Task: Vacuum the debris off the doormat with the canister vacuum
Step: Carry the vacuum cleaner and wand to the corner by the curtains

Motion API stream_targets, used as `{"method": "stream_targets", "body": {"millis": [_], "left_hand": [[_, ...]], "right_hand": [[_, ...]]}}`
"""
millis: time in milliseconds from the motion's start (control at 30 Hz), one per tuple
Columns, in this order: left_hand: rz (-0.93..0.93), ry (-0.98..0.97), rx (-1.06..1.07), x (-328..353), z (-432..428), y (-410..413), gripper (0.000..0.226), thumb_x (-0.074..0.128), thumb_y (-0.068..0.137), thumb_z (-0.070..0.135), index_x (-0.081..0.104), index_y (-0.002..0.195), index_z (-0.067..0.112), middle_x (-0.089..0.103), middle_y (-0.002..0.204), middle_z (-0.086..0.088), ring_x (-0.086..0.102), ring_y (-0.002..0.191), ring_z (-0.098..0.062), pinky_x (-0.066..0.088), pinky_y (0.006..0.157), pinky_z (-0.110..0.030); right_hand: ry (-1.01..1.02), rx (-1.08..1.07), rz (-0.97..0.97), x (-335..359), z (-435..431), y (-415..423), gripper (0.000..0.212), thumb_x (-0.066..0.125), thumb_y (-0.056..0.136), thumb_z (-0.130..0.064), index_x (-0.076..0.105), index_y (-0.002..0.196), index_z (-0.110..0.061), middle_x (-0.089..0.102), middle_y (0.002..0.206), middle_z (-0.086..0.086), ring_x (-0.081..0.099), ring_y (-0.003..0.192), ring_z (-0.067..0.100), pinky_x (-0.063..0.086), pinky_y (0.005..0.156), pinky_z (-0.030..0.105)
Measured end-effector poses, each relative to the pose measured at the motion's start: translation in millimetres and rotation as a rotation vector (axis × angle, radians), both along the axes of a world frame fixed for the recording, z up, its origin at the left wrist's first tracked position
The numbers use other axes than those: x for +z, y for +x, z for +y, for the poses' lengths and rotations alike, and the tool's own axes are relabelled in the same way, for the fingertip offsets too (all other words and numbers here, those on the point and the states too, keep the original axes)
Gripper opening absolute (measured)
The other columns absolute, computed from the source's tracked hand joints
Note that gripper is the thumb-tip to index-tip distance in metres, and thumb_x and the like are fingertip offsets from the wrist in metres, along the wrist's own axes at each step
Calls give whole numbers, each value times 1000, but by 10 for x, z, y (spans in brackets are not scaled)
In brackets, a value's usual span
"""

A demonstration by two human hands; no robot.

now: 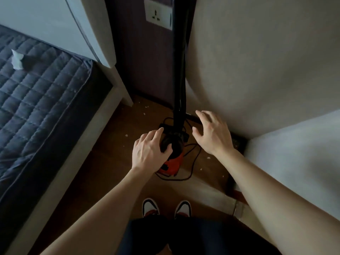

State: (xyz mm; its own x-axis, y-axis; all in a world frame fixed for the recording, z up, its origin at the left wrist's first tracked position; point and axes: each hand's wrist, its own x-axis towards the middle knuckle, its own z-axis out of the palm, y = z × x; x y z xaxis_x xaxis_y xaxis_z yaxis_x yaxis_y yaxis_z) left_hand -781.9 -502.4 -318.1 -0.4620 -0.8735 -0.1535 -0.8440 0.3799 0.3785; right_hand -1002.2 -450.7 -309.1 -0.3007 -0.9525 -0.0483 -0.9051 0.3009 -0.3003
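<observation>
The left hand [149, 150] lies spread on the black top of the canister vacuum [172, 144], fingers fairly straight and apart, thumb laid against the dome; it rests there without closing round anything. The right hand [211, 133] hangs just right of the vacuum, wide, all 5 fingers splayed and touching nothing.

The vacuum, with its orange body under the black top, stands on the wooden floor [110, 162] near the corner where the dark panel meets the pale wall [257, 61]. Its black wand [179, 80] rises upright along that corner, passing just beside a wall socket [159, 14]. A black cord [191, 162] loops on the floor to the right of the body.

White crumbs of debris [127, 135] are scattered over the floor around the vacuum. A bed with a dark quilted cover [46, 89] fills the left side, with 1 white scrap [17, 59] lying on it. 2 shoes [150, 207] stand at the bottom edge of the floor.
</observation>
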Motion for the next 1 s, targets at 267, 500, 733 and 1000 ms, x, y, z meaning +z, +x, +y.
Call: {"method": "stream_targets", "body": {"millis": [267,500,733,1000], "left_hand": [[40,86,39,-1638,-107,-203,63,57,91,53,49,146,23,62,135,2,59,119,-25,49,96,-41],[128,134,90,-2911,-238,-403,58,57,93,53,50,143,25,57,137,2,55,121,-24,50,95,-39],[294,161,100,-3581,-297,-538,51,66,91,50,56,129,18,58,117,1,62,98,-18,54,72,-30],[414,394,209,-3913,-285,-644,37,71,92,41,55,117,18,71,84,-4,68,55,-12,56,50,-27]], "right_hand": [[-69,20,-78,-1453,-413,-41,59,61,95,-38,48,149,-16,57,141,5,54,130,24,49,105,45],[-249,-54,-199,-2504,-818,-193,61,67,95,-38,48,148,-17,58,136,2,56,125,21,51,95,33],[-481,-70,-360,-3065,-1263,-212,66,79,83,-43,58,137,-13,64,128,2,62,118,19,55,97,35],[-519,-107,-618,-3291,-1582,-168,50,83,84,-33,62,126,-17,64,110,-14,60,98,-3,47,88,7]]}}
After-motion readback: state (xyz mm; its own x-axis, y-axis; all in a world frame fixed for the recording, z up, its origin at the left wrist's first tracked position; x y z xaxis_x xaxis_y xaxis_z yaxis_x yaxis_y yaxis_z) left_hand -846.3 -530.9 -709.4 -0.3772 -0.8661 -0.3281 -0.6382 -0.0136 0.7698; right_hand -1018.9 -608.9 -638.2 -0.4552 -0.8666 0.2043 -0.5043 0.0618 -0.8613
